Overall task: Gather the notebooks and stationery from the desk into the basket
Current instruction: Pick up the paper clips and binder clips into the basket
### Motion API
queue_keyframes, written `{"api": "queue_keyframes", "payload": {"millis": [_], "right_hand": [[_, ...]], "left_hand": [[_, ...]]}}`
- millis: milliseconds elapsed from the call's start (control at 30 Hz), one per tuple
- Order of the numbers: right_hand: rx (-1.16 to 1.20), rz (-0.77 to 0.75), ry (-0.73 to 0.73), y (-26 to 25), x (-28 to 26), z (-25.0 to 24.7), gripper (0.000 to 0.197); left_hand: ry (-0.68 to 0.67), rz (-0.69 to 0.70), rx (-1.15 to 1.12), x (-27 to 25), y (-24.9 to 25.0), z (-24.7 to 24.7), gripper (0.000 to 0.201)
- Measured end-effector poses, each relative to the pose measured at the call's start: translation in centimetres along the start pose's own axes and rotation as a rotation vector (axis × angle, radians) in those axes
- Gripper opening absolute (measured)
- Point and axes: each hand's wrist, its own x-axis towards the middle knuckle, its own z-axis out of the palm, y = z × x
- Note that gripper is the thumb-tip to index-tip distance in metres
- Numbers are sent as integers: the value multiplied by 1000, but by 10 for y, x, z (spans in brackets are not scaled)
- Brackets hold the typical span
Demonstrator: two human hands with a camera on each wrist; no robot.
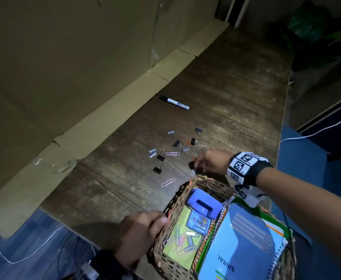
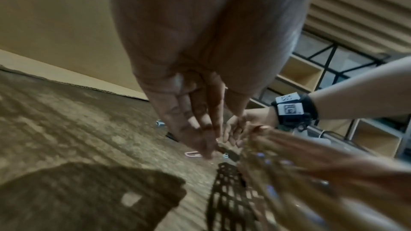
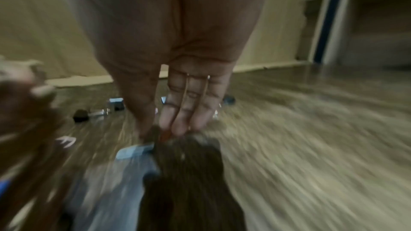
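wooden desk (image 1: 236, 93) takes up most of the head view, dim and grainy, with the wicker basket (image 1: 177, 201) parked at its near edge, already holding a blue spiral notebook (image 1: 244, 241), a blue hole punch (image 1: 204, 203) and a heap of clips on a green pad.

right hand (image 1: 210, 161) reaches out just past the basket's far rim, wrist bent, palm down, fingers drawn together onto something small. a silver paper clip (image 1: 193, 170) dangles from the fingertips, and the wrist view hints at an orange bit in there too (too blurry to swear to). left hand (image 1: 143, 237) sits on the basket's near-left rim, fingers curled over the weave, looks like it's steadying it.

beyond the right fingertips: black binder clips (image 1: 157, 169), little staple blocks, two pink paper clips (image 1: 168, 182), and further off a black-capped marker (image 1: 174, 102) near the cardboard backing.

what could go wrong, my guess: that clip is hanging by very little, so a quick swing back could drop it on the desk or through the open weave. the notebook also leans over the right side, so tugging the rim could tip it.
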Motion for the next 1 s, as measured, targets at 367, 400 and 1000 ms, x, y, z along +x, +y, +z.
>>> {"api": "queue_keyframes", "payload": {"millis": [367, 400, 1000], "right_hand": [[-386, -200, -121, -20, 44, 7, 12], [-396, -201, -125, -20, 45, 7, 10], [87, -226, 90, -39, -48, -26, 19]], "left_hand": [[149, 41, 346, 128, 41, 0, 16], [164, 27, 359, 130, 41, 4, 16], [232, 195, 235, 68, 52, -27, 20]]}}
